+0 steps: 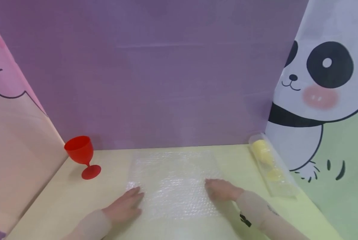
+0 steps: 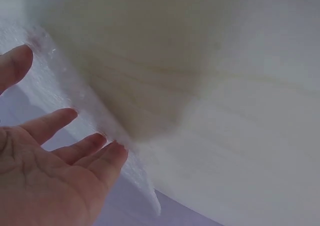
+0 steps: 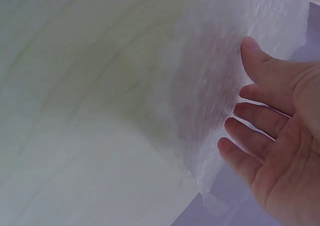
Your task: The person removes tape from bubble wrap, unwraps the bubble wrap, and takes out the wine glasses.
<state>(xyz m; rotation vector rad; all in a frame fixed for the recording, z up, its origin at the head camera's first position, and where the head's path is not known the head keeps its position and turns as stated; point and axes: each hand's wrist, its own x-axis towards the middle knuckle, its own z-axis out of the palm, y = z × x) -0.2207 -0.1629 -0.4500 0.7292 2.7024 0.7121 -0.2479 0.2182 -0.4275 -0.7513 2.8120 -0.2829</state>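
Meeting the left edge of the clear bubble-wrap sheet (image 1: 173, 196), the fingertips (image 2: 117, 151) of the left hand (image 1: 123, 206) lie extended and spaced apart, with nothing pinched between them and the thumb. The right hand (image 1: 222, 190) is much the same at the right edge: fingers loosely straight, thumb apart, curled round nothing. How firmly either hand presses, I cannot tell.

The sheet lies between the hands on the pale table (image 1: 62, 196), reaching far toward the purple backdrop (image 1: 167, 83). It should be very light and limp, with a slick skin and air cells that a hard squeeze could pop. It would probably sag in the middle if lifted by one corner, so a gentle thumb-and-finger pinch on the left and right edges, both at once, seems the best hold.

Farther out, a red goblet (image 1: 80, 150) stands at the far left, apart from the sheet. At the far right, a clear packet (image 1: 282, 188) with yellow contents (image 1: 262, 151) lies near the panda wall (image 1: 316, 103).
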